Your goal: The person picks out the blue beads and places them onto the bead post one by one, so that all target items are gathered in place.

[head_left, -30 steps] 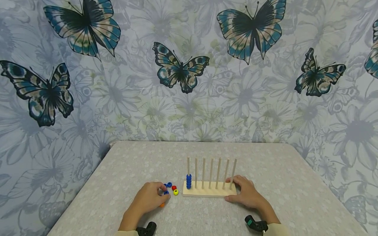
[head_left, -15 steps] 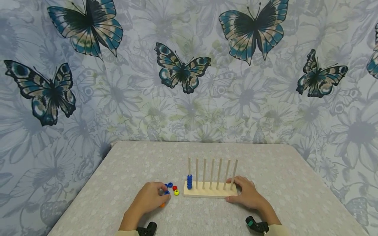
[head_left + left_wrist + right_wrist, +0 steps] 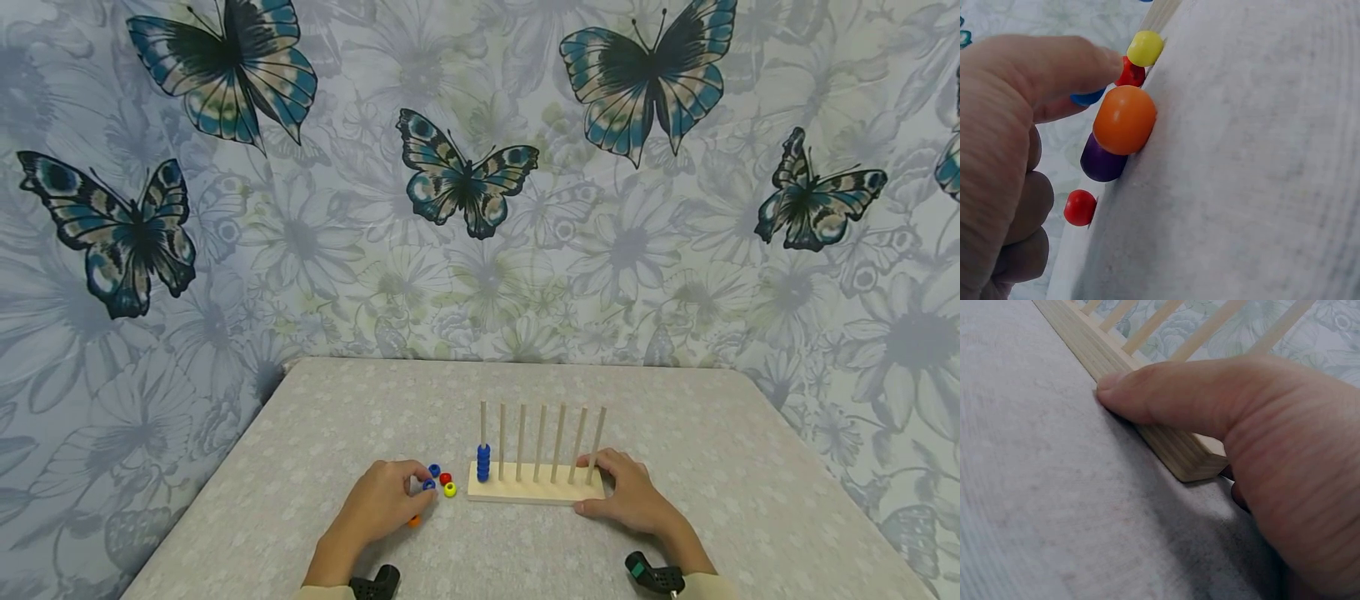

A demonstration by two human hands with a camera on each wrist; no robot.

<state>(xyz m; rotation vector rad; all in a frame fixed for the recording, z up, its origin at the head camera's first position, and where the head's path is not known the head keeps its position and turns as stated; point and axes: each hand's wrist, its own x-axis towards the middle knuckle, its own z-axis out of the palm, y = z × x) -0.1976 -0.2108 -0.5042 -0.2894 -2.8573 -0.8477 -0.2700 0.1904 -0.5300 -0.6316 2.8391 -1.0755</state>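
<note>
Left of the peg rack (image 3: 527, 493) the right hand (image 3: 628, 493) grips, a blue bead (image 3: 429, 484) has shifted, so the left hand (image 3: 381, 498) seemingly pinches it.

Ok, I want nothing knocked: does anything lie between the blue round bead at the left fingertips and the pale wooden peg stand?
Yes: a red round bead and a yellow round bead lie between that blue bead and the stand, nearer the blue bead.

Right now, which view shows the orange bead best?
Left wrist: the orange bead is large and unobstructed there. The head view shows it small, partly hidden by the left hand; the right wrist view doesn't show it.
</note>
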